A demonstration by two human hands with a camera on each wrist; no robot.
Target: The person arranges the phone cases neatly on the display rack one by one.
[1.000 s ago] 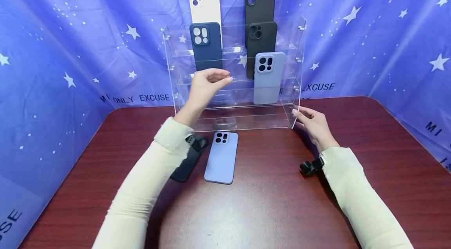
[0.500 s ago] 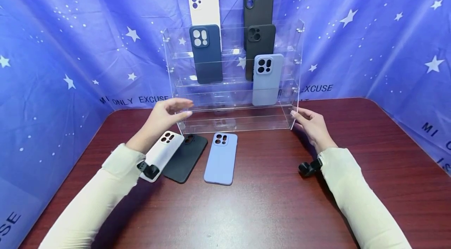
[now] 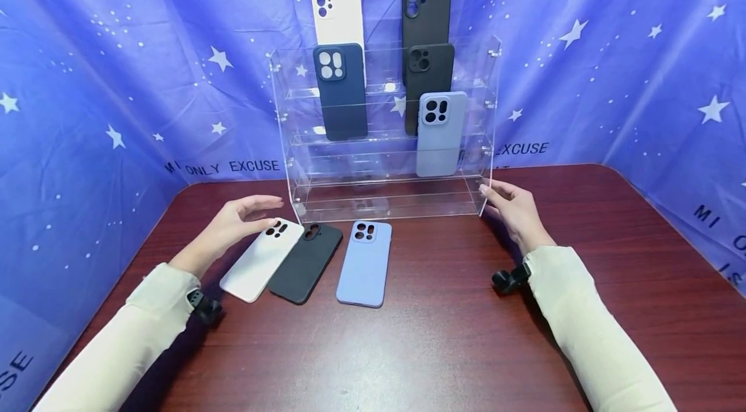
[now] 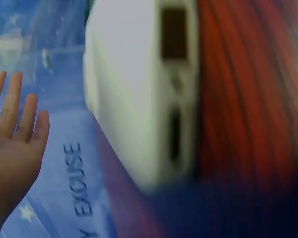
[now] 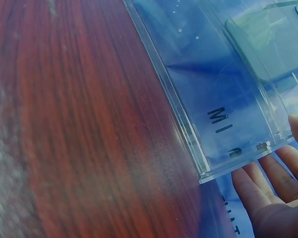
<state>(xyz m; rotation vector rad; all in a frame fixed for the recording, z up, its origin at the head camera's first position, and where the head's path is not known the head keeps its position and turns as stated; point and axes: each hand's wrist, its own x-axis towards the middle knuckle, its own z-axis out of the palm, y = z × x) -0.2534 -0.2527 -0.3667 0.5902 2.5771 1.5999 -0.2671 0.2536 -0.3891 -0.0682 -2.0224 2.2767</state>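
Observation:
My left hand, fingers loosely extended, is over the upper left of a white phone case lying on the table; I cannot tell whether the thumb touches it. Large and blurred, that white case fills the middle of the left wrist view, with the left hand at the left. A black phone case lies partly under the white one, and a light blue phone case lies to its right. My right hand grips the lower right side panel of a clear acrylic display stand, thumb in front.
Upright in the tiered stand are a white case, a dark blue case, two black cases, the upper and lower, and a light blue case. A starry blue curtain surrounds the reddish wooden table.
My left hand has come down and left from the front of the stand to the white case on the table. The right hand stays at the stand's side.

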